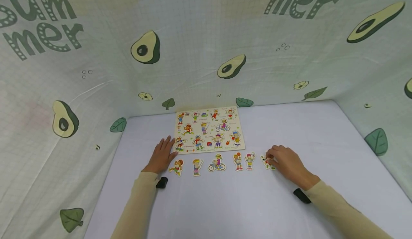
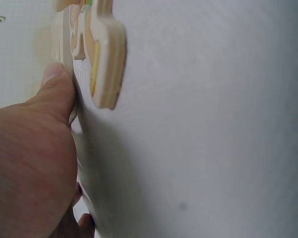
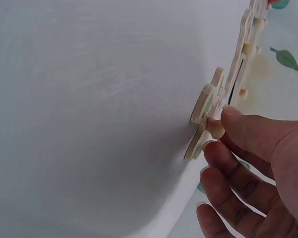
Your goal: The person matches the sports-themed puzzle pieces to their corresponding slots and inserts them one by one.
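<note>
A wooden peg puzzle board with sports figures lies near the back of the table. At its lower left corner rests my left hand, fingers extended, the thumb touching the board's edge. My right hand pinches the round wooden knob of a soccer player puzzle piece at the right end of a row. Fingers partly cover that piece. Beside the left hand is a runner puzzle piece. The nearest piece left of the right hand is a figure in yellow.
Between the hands lie a golfer piece, a cyclist piece and a basketball piece. A pale cloth with avocado prints hangs behind the white table. Black wrist devices sit under both wrists.
</note>
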`<state>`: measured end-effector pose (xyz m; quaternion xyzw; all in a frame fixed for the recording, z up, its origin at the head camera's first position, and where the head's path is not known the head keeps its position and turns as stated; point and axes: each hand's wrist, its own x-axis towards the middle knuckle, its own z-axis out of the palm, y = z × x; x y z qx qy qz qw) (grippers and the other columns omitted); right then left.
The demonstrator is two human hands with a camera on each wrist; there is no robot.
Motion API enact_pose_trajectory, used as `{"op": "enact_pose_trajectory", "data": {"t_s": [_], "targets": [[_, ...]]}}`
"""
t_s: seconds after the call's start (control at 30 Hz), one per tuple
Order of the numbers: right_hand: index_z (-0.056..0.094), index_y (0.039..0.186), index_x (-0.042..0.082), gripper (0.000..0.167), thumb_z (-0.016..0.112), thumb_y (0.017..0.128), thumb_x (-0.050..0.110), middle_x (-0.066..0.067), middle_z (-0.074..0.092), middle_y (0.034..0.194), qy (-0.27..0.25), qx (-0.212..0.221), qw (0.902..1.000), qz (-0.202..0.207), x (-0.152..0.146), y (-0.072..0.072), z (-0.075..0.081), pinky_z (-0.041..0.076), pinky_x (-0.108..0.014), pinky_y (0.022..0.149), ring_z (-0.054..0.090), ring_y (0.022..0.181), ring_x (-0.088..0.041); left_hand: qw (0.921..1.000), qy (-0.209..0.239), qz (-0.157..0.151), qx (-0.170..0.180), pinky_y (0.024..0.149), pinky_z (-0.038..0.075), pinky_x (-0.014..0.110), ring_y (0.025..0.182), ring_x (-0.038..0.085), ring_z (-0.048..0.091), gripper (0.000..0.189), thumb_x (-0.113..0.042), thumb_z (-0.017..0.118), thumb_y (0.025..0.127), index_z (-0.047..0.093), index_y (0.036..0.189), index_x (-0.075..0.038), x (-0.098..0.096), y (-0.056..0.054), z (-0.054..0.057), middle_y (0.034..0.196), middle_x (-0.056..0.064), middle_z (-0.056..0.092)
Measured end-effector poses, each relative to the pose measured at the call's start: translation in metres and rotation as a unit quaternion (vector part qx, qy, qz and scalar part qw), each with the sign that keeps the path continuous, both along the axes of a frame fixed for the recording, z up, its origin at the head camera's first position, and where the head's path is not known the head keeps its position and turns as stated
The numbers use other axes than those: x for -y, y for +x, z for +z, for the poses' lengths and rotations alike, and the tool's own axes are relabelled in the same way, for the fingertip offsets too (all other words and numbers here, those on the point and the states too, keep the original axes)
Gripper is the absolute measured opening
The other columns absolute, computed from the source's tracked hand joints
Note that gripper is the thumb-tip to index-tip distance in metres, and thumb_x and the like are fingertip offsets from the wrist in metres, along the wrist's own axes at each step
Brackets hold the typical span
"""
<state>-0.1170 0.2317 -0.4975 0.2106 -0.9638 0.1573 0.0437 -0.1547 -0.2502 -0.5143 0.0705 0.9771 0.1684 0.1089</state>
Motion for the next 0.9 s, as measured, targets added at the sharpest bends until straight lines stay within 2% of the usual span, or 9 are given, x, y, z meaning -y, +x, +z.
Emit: {"op": "enact_pose_trajectory", "data": {"t_s": [0.1,0.43,0.63,0.9], "targets": [[0.076,0.092,0.011,0.019,0.09,0.081,0.007,0.006,0.067,0.085,0.0,0.003,1.0,-0.001,-0.0002,0.002,-0.0012,0.052,-0.038,0.068,0.059,0.078,-0.016,1.0,0.0,-0.002,-0.005,0.13,0.011,0.064,0.16,0.05,0.011,0.066,-0.028,0.058,0.11,0.032,0.164,0.0,0.0001,-0.0001,-0.0005,0.174,0.025,0.019],[0.074,0.089,0.011,0.022,0.091,0.079,0.003,0.006,0.065,0.081,0.002,-0.009,1.0,0.002,0.0011,0.0004,-0.003,0.051,-0.036,0.066,0.057,0.074,-0.014,0.9999,-0.008,0.002,0.012,0.131,0.006,0.062,0.162,0.048,0.005,0.068,-0.031,0.055,0.112,0.027,0.166,-0.001,0.0021,-0.0017,-0.0022,0.176,0.022,0.013],[0.072,0.088,0.009,0.022,0.091,0.079,0.001,0.005,0.062,0.079,0.005,-0.022,0.9997,0.006,0.0019,-0.0001,-0.0035,0.051,-0.036,0.066,0.055,0.073,-0.014,1.0,-0.008,-0.005,0.002,0.13,0.008,0.064,0.161,0.049,0.008,0.068,-0.03,0.056,0.111,0.028,0.165,0.0,0.0028,-0.0023,-0.0053,0.175,0.024,0.016],[0.073,0.09,0.008,0.021,0.09,0.08,0.001,0.003,0.064,0.081,0.01,-0.03,0.9995,0.008,0.0026,-0.0014,-0.0016,0.051,-0.037,0.065,0.059,0.075,-0.017,0.9999,-0.006,-0.004,0.008,0.131,0.007,0.062,0.161,0.048,0.006,0.069,-0.031,0.054,0.112,0.026,0.166,-0.001,0.0048,-0.0042,-0.0091,0.175,0.023,0.013]]}}
